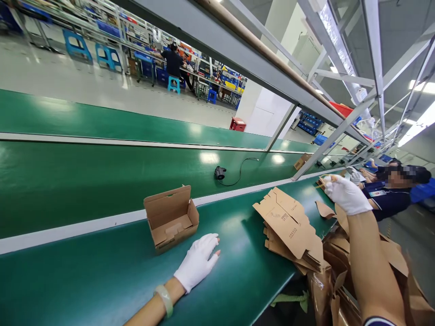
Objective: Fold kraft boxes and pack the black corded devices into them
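Observation:
My left hand [198, 260], in a white glove, rests flat on the green table [102, 271] with its fingers stretched out, just right of an assembled open cardboard box [171, 222] lying on its side. My right hand [345, 194], also gloved, is stretched far to the right past a stack of flat cardboard blanks [292, 228]. Its fingers are closed on a small piece of cardboard [322, 182] at its tip.
A green conveyor belt [84, 181] runs behind the table, carrying a small black device with a cable [220, 172] and a distant brown box [302, 161]. A seated person [394, 190] works at the right. More cardboard [356, 271] piles under my right arm.

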The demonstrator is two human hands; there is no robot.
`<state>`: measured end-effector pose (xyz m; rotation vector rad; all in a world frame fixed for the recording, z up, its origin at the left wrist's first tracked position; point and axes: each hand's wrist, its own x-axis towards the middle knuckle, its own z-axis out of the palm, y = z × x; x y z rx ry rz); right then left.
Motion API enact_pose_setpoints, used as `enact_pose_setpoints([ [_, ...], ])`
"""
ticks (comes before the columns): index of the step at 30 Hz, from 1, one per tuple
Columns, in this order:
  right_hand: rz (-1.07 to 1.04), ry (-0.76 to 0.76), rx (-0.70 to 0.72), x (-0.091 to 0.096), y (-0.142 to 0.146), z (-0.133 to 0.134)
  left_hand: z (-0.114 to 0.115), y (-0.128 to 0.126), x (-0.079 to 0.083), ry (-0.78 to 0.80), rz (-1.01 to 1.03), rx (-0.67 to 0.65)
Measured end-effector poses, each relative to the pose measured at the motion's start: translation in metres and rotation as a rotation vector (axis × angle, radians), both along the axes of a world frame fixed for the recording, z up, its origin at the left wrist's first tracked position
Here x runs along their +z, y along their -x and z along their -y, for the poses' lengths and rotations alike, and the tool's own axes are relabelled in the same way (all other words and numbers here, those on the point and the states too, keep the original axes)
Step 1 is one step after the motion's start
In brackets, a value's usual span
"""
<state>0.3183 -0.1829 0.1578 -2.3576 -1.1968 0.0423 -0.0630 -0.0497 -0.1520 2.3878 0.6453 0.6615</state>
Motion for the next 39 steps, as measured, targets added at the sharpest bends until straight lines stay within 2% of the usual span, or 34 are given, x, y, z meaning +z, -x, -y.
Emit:
enact_pose_setpoints([
  [2, 0.032, -0.045, 0.017, 0.009, 0.005, -0.037, 0.001, -0.002, -0.002, -0.005, -0.002, -0.015],
  [4, 0.062, -0.049, 0.008, 0.009, 0.007, -0.088, 0.002, -0.002, -0.003, -0.017, -0.002, -0.03],
  [6, 0.1, -0.005, -0.038, 0.002, 0.01, -0.145, 0.003, 0.0, -0.002, -0.034, 0.0, -0.04],
  [8, 0.141, 0.067, -0.087, -0.014, 0.019, -0.2, 0.006, 0.003, -0.002, -0.058, 0.008, -0.038],
  [11, 0.144, 0.195, -0.05, -0.058, 0.057, -0.269, 0.008, 0.002, -0.013, -0.099, 0.025, -0.016],
  [14, 0.089, 0.312, 0.078, -0.122, 0.117, -0.316, 0.002, -0.009, -0.043, -0.122, 0.101, -0.019],
  [17, 0.027, 0.384, 0.164, -0.186, 0.177, -0.34, -0.013, -0.023, -0.079, -0.133, 0.138, -0.074],
  [20, -0.032, 0.375, 0.183, -0.223, 0.212, -0.35, -0.026, -0.025, -0.101, -0.108, 0.118, -0.056],
  [23, -0.126, 0.33, 0.212, -0.229, 0.217, -0.345, -0.023, -0.019, -0.099, -0.062, 0.109, -0.064],
  [25, -0.209, 0.301, 0.244, -0.222, 0.21, -0.328, -0.016, -0.019, -0.082, 0.094, 0.16, -0.013],
  [27, -0.278, 0.267, 0.275, -0.212, 0.202, -0.298, -0.009, -0.026, -0.051, 0.435, 0.311, 0.119],
  [29, -0.318, 0.225, 0.308, -0.2, 0.197, -0.255, -0.006, -0.043, -0.01, 0.813, 0.534, 0.242],
  [32, -0.317, 0.116, 0.376, -0.185, 0.199, -0.184, -0.009, -0.077, 0.054, 1.182, 0.846, 0.357],
  [34, -0.233, 0.02, 0.419, -0.175, 0.204, -0.141, -0.011, -0.098, 0.085, 1.363, 1.116, 0.346],
  [36, -0.124, -0.025, 0.441, -0.164, 0.207, -0.106, -0.009, -0.111, 0.103, 1.396, 1.183, 0.334],
  [39, -0.047, 0.049, 0.494, -0.143, 0.198, -0.065, -0.003, -0.106, 0.114, 1.233, 1.191, 0.345],
])
